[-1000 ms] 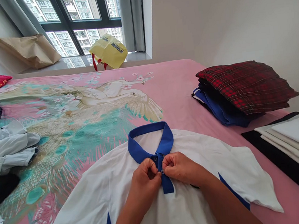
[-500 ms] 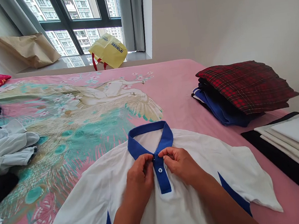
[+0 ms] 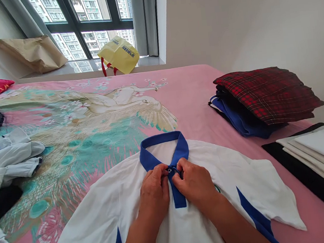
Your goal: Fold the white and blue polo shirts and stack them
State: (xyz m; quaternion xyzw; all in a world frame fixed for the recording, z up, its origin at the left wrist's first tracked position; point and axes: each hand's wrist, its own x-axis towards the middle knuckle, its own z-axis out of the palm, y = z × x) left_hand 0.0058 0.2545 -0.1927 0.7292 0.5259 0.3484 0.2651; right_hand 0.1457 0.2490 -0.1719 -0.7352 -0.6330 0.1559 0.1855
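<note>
A white polo shirt [image 3: 108, 213] with a blue collar [image 3: 161, 147] and blue placket [image 3: 178, 195] lies face up on the pink bed [image 3: 193, 90]. My left hand [image 3: 154, 194] and my right hand [image 3: 194, 184] meet at the top of the placket, just under the collar. Both hands are closed, their fingertips pinching the blue fabric at the upper button [image 3: 170, 170]. The right sleeve [image 3: 276, 198] with a blue stripe spreads out toward the bed's near right.
A folded red plaid garment [image 3: 266, 92] tops a blue stack at right. Folded white and black cloths [image 3: 320, 154] lie at the near right. Loose pale clothes [image 3: 5, 162] pile at left. A yellow bag [image 3: 119, 54] and brown paper bag [image 3: 33, 52] sit on the windowsill.
Both hands moved up the placket from the lower button to the top button by the collar; the collar opening has drawn closer together.
</note>
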